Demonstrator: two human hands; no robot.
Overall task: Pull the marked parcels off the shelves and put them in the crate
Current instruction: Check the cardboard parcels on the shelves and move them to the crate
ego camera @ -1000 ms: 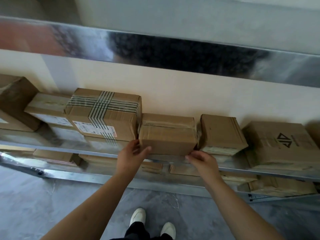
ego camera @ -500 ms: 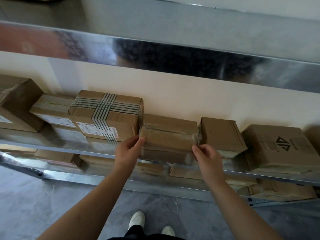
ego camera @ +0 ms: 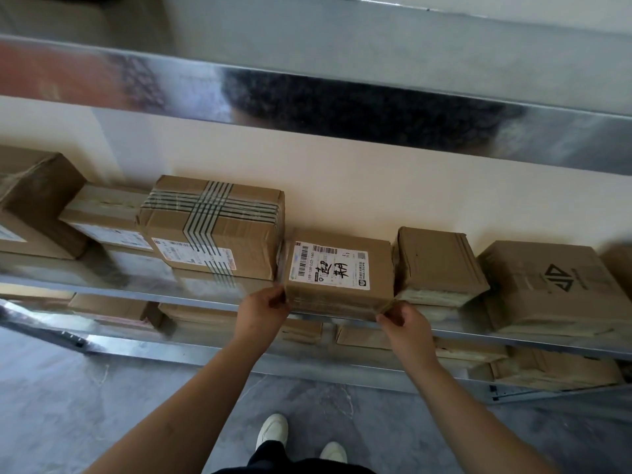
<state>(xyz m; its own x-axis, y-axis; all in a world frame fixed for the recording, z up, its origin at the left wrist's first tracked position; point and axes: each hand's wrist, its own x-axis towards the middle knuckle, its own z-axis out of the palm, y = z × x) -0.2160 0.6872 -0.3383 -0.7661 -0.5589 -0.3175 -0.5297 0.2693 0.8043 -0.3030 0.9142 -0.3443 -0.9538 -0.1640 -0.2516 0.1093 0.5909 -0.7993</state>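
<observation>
Both hands on labelled parcel [ego camera: 338, 275] at shelf [ego camera: 113, 285] edge. L hand [ego camera: 261, 314] fingers pinch its left corner; R hand [ego camera: 405, 325] pinches right corner.

Grey floor [ego camera: 68, 415] – cream wall [ego camera: 342, 186]

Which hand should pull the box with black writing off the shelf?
Probably both: the left hand and the right hand each pinch a front corner of the labelled parcel.

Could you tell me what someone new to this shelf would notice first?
Probably the labelled parcel at mid-shelf, its white label bearing black handwriting, gripped at its front corners by the left hand and right hand. Left of it sits a striped-tape box.
</observation>
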